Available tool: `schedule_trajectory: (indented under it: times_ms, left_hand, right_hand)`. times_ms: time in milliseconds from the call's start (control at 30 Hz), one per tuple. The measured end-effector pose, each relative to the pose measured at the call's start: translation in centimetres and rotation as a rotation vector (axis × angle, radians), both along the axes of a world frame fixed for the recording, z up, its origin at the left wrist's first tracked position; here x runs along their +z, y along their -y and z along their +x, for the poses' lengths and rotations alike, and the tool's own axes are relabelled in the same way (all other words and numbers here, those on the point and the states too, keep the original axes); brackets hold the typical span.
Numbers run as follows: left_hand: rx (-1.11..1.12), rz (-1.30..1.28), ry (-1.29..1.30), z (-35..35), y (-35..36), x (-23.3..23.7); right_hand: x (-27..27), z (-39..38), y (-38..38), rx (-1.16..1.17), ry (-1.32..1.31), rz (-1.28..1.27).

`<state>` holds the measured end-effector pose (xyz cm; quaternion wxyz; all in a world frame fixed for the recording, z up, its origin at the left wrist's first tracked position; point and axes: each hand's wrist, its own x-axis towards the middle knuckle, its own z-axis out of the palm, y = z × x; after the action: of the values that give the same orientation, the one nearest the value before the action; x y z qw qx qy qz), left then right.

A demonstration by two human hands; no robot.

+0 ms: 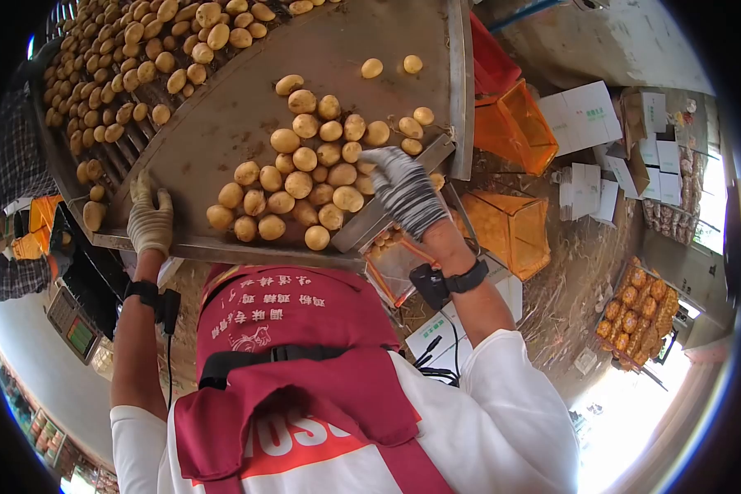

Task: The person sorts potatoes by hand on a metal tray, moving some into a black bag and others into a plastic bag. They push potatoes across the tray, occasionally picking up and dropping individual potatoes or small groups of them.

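Observation:
Loose potatoes (299, 184) lie in a cluster on a metal sorting table (222, 123) in front of me. My right hand (405, 191), in a striped grey glove, is at the right side of the cluster. Its fingers stretch out over the nearest potatoes, with the thumb hidden. My left hand (151, 217), in a pale glove, rests at the table's near left edge, fingers apart and holding nothing. Beside the right hand, a gap in the table's rim leads down to an orange-edged mesh bag (391, 267) with potatoes in it.
More potatoes (140, 66) cover slatted rollers at the upper left. Orange mesh bags (514, 235) stand right of the table, near white cartons (580, 119). A filled potato sack (636, 317) stands farther right. At the left are a person in a checked shirt (20, 156) and a digital scale (74, 325).

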<state>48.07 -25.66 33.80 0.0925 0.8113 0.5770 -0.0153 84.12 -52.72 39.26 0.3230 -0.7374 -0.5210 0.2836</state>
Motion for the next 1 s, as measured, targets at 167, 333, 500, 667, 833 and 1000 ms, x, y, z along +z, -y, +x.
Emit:
schedule_trajectory:
  times_ms: [167, 333, 500, 667, 833, 1000]
  left_hand:
    - [0.031, -0.035, 0.004, 0.3, 0.3, 0.6]
    - [0.047, -0.019, -0.039, 0.5, 0.5, 0.9]
    - [0.044, -0.045, -0.031, 0.3, 0.3, 0.6]
    - [0.077, -0.08, -0.044, 0.8, 0.5, 1.4]
    - [0.004, -0.005, -0.02, -0.4, -0.2, -0.3]
    - [0.016, -0.013, -0.062, -0.2, 0.0, -0.1]
  right_hand:
    - [0.1, 1.2, 1.2, -0.257, 0.012, -0.082]
    - [-1.9, -5.8, -0.1, 0.02, 0.332, -0.169]
    - [-1.5, -4.0, -2.1, -0.06, -0.087, -0.109]
    - [-1.0, 0.4, -7.7, -0.107, 0.156, 0.079]
    - [-1.2, 3.5, -16.0, -0.04, 0.405, -0.016]
    - [-1.3, 1.2, -20.7, 0.105, 0.595, -0.196]
